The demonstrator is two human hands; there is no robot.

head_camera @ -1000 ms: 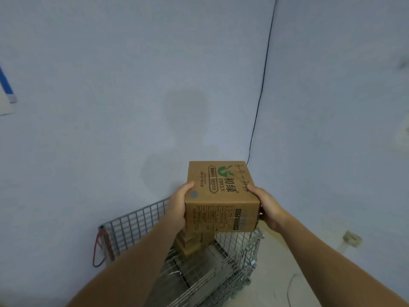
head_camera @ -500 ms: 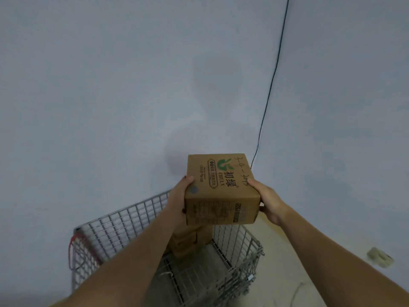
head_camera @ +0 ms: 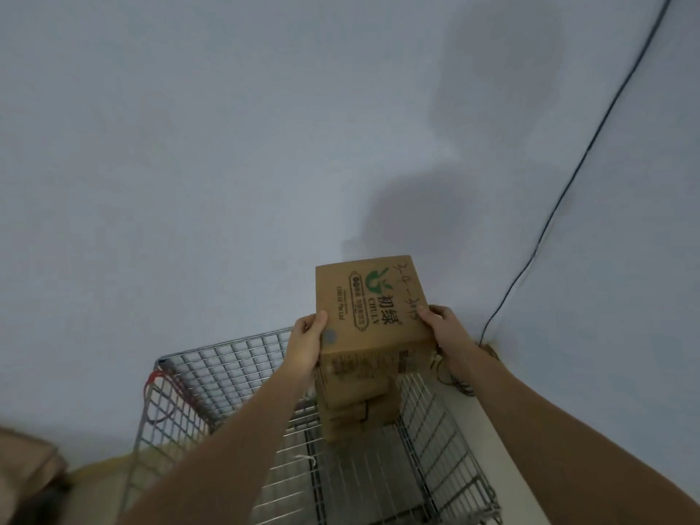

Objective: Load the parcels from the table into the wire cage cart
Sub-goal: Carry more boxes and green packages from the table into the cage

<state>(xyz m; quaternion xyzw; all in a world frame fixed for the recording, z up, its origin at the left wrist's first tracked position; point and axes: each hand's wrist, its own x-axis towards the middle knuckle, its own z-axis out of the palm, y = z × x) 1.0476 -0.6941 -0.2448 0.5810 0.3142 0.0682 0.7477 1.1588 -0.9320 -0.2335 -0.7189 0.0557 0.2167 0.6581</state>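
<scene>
A brown cardboard parcel (head_camera: 373,305) with green print and handwriting on top is held between both hands over the far right corner of the wire cage cart (head_camera: 227,358). My left hand (head_camera: 305,344) grips its left side, thumb on the top face. My right hand (head_camera: 445,327) grips its right side. Directly beneath it a stack of brown parcels (head_camera: 360,409) stands inside the cart; whether the held parcel touches the stack I cannot tell.
The cart stands against a pale wall in a room corner. A red cord (head_camera: 159,395) hangs on its left wire side. A black cable (head_camera: 568,191) runs down the right wall to the floor. A brown object (head_camera: 26,467) lies at the lower left.
I have stepped closer and the view dropped over the cart. The parcel moved forward and down to just above the stack. Both hands keep their hold.
</scene>
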